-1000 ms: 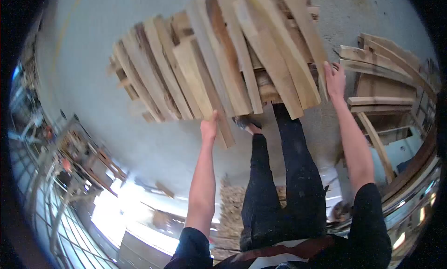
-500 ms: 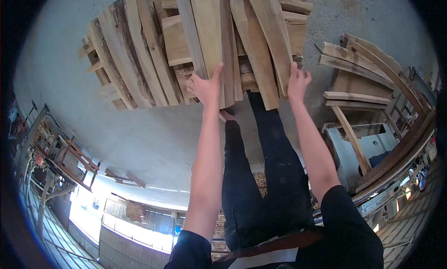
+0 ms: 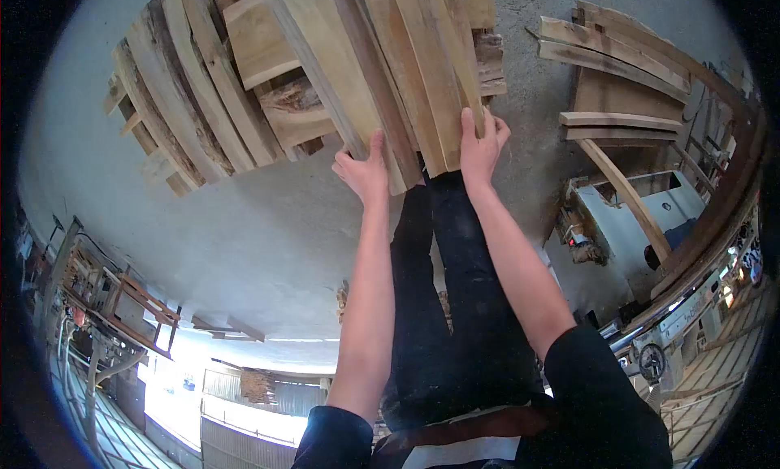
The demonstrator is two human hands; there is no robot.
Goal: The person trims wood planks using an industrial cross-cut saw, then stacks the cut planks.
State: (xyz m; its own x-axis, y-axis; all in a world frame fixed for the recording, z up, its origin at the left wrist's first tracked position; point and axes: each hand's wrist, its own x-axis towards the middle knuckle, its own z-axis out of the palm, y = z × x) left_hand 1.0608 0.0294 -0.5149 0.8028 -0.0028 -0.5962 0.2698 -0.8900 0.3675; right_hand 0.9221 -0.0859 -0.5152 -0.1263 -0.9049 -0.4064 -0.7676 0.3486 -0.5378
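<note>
A bundle of several long wooden boards (image 3: 345, 71) lies side by side, with the near ends toward my legs. My left hand (image 3: 363, 175) grips the bundle's left edge, thumb on top and fingers curled at the side. On the opposite edge, my right hand (image 3: 483, 148) presses against the rightmost board (image 3: 451, 63), its thumb on top and its fingers bent round the outer side. Between my hands the near ends sit close together. Under and beside the bundle are shorter crosswise wood pieces (image 3: 301, 112); the undersides of the held boards are hidden.
To the left lies a row of bark-edged boards (image 3: 175, 79) on a stack. More planks (image 3: 613, 55) rest at the right, near a pale blue machine or cabinet (image 3: 642, 209) with a slanting plank (image 3: 626, 197) before it. A wooden frame (image 3: 138, 306) stands at the lower left.
My right hand has moved left, and the fanned boards on the right are now pushed together. The hands are closer to each other, and the whole view has shifted slightly.
</note>
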